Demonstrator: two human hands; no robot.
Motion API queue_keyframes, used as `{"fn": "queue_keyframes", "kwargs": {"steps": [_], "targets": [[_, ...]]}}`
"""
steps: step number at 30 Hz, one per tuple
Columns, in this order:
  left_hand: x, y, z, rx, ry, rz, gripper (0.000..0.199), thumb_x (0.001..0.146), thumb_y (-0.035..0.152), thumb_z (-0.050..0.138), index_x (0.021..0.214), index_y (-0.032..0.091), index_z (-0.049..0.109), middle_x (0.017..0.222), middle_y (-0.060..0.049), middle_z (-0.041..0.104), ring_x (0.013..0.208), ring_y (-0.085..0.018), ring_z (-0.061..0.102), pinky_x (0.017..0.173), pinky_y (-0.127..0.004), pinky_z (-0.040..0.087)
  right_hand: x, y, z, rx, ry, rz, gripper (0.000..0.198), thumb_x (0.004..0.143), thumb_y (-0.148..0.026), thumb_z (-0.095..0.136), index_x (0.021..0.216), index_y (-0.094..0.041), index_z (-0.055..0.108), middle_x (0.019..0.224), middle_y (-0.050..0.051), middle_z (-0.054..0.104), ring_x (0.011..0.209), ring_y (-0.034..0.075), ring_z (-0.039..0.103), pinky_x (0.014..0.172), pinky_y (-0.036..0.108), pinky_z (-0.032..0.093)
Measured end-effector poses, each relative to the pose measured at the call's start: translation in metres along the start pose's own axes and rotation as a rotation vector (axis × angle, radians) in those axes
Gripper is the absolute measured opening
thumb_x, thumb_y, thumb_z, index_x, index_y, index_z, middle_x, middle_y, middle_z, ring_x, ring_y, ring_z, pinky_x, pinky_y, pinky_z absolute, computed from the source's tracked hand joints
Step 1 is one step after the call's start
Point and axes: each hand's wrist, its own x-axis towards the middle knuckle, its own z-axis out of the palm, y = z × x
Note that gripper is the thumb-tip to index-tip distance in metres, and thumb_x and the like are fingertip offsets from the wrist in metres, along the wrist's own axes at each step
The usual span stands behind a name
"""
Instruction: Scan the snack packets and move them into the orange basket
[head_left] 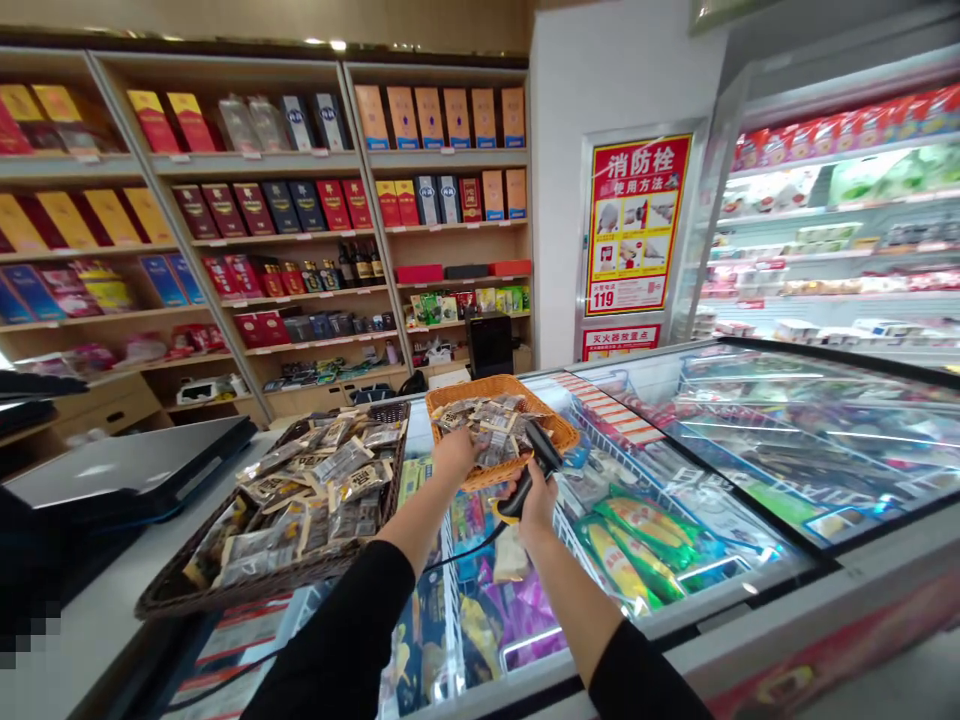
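Observation:
My right hand (537, 500) is wrapped round the grip of a black and yellow barcode scanner (541, 452), held at the near right side of an orange wicker basket (487, 386). Small clear packets (495, 425) of dark food fill that basket. At its left side, my left hand (454, 455) reaches onto the packets; its fingertips are hidden among them, so I cannot see whether it grips one. A dark cable (480, 545) runs from the scanner down to the left. To the left lies a larger dark brown wicker basket (247, 590) heaped with similar packets (341, 465).
Both baskets rest on a glass-topped chest freezer (720, 585) with bagged frozen goods inside. A grey counter (90, 600) with a flat black-edged device (135, 460) stands left. Behind are shelves of boxes (300, 205), a fire-hydrant sign (637, 225) and a lit cooler (840, 240).

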Motion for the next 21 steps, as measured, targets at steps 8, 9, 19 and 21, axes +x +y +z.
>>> {"fn": "queue_keyframes", "kwargs": {"steps": [8,9,19,21], "targets": [[-0.002,-0.043,-0.038,-0.074,0.161,0.19,0.025,0.079,0.041,0.061,0.092,0.019,0.064,0.097,-0.009,0.066,0.09,-0.022,0.061,0.076,-0.03,0.045,-0.007,-0.003,0.005,0.019,-0.031,0.051,0.038,0.063,-0.045,0.073,0.084,-0.021,0.052,0.05,-0.009,0.05,0.033,0.01,0.043,0.032,0.023,0.035],[-0.003,-0.057,-0.05,-0.049,0.185,0.189,0.024,0.08,0.039,0.058,0.092,0.02,0.065,0.098,-0.009,0.066,0.089,-0.022,0.061,0.076,-0.031,0.045,-0.01,-0.002,0.005,0.004,-0.059,0.031,0.038,0.063,-0.046,0.073,0.084,-0.021,0.052,0.05,-0.009,0.051,0.034,0.01,0.044,0.032,0.023,0.035],[-0.046,-0.185,-0.088,0.031,-0.013,0.175,0.033,0.063,0.024,0.066,0.096,0.022,0.07,0.099,-0.007,0.071,0.094,-0.027,0.063,0.086,-0.033,0.045,-0.056,0.026,0.008,-0.229,-0.536,0.006,0.037,0.077,-0.048,0.065,0.059,-0.018,0.051,0.044,-0.004,0.049,0.035,0.009,0.044,0.037,0.022,0.036],[-0.05,-0.186,-0.08,-0.008,0.073,0.148,0.03,0.068,0.019,0.059,0.097,0.02,0.07,0.097,-0.01,0.07,0.096,-0.028,0.062,0.089,-0.036,0.043,-0.058,0.025,0.009,-0.204,-0.5,0.011,0.035,0.075,-0.048,0.067,0.062,-0.019,0.052,0.046,-0.004,0.05,0.034,0.009,0.043,0.035,0.022,0.036]]}}
